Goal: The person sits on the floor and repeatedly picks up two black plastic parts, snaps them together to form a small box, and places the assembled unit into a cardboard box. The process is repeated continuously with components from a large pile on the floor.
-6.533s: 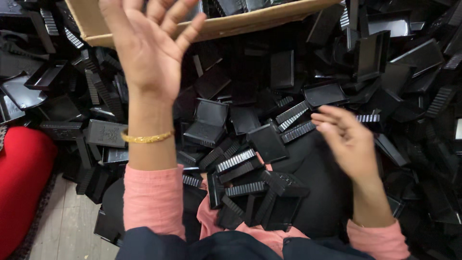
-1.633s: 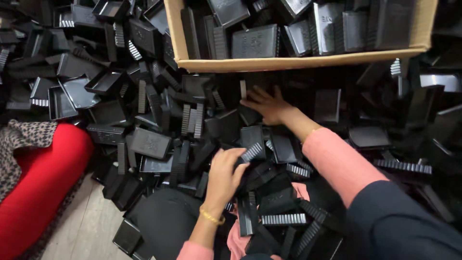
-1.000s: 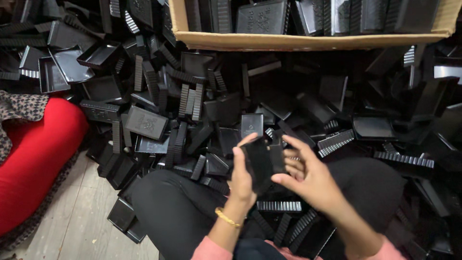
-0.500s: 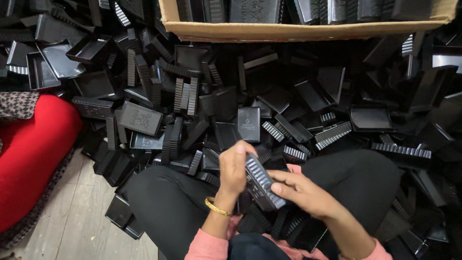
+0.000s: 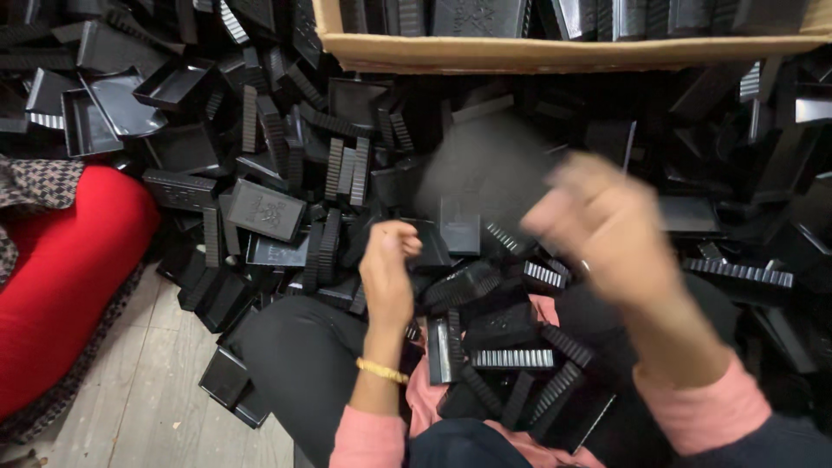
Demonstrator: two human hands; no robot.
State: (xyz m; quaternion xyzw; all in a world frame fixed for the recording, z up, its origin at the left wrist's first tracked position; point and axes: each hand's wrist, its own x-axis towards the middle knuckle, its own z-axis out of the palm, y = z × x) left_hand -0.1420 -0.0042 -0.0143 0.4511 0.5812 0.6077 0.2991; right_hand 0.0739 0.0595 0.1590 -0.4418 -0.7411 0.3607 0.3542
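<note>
Head view: heap of black plastic parts (image 5: 286, 217) fills most of frame, loose and unsorted. Cardboard box (image 5: 555, 54) at top edge, partly filled with upright black parts. Red cushion (image 5: 61, 277) at left edge. Right hand (image 5: 607, 230) raised at centre right, motion-blurred; dark blurred plate (image 5: 485, 173) at its fingers, grip state cannot be determined. Left hand (image 5: 387, 264) at centre, fingers curled closed, contents not visible. Judgement: sorting partial; bulk of heap remains outside box.
</note>
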